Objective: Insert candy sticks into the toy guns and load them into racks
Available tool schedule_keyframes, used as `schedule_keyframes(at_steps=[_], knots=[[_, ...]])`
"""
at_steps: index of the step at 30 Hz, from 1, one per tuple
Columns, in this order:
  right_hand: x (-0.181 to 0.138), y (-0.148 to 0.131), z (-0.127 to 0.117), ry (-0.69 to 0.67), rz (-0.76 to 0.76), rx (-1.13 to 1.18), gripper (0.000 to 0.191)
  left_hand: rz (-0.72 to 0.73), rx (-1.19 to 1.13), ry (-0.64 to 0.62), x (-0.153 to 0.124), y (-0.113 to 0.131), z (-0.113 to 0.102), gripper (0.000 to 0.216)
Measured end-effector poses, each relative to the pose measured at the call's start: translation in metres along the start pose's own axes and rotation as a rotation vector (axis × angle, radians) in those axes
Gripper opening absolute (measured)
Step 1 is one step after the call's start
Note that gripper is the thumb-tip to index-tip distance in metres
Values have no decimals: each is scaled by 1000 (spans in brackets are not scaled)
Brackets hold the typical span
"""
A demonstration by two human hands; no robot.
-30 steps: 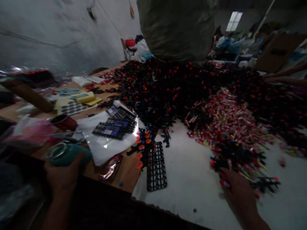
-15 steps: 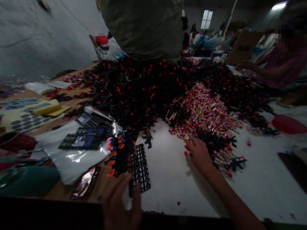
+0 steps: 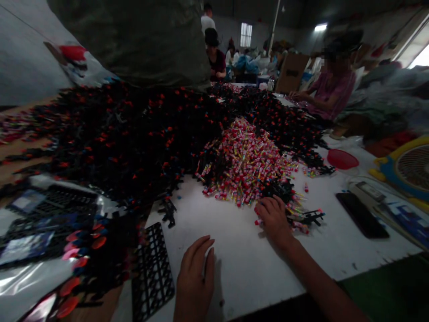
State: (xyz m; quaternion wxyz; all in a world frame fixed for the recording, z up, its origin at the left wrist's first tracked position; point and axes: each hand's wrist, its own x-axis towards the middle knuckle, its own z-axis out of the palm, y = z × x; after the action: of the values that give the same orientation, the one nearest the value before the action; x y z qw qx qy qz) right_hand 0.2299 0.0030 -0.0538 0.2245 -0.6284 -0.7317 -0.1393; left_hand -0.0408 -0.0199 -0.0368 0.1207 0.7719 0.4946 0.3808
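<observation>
My left hand (image 3: 196, 273) hovers over the white tabletop, fingers stretched out and holding nothing. Left of it lies a black plastic lattice tray (image 3: 153, 270). My right hand (image 3: 274, 220) is at the near edge of a heap of small red-capped tubes (image 3: 246, 163), its fingers curled. Red ends of tubes stick out at the fingertips; how many it holds is hidden. Just right of this hand lies a black toy gun (image 3: 306, 218) among loose tubes. Another small toy gun (image 3: 168, 212) lies alone above the lattice tray.
A large mound of black toy guns with orange tips (image 3: 134, 134) fills the back. Lattice packs (image 3: 30, 246) lie on the left. On the right are a phone (image 3: 362, 214), a red mesh basket (image 3: 342, 159) and a yellow-blue fan (image 3: 409, 165). A person in pink (image 3: 330, 94) sits beyond.
The view has swung to the right, bringing the phone and fan into sight. My left hand has moved away from the lattice tray to its right. My right hand stays by the tube heap.
</observation>
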Motion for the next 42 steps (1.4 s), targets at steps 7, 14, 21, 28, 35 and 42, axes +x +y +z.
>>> schedule_keyframes(at_steps=[7,14,21,28,35,42], knots=[[-4,76,-7,127,163,-35,44,-62,-36,-49,-1,-3,18,24],[23,91,-10,210,333,-73,50,-86,4,-61,10,-6,26,27],[77,9,28,6,36,91,65,-115,255,-84,104,-11,39,42],[60,-31,43,-46,-109,104,73,-280,351,-105,214,-30,60,77],[53,-14,53,24,54,82,60,-253,400,-248,225,-49,73,56],[52,-4,49,59,136,110,57,-348,427,-418,155,-42,48,62]])
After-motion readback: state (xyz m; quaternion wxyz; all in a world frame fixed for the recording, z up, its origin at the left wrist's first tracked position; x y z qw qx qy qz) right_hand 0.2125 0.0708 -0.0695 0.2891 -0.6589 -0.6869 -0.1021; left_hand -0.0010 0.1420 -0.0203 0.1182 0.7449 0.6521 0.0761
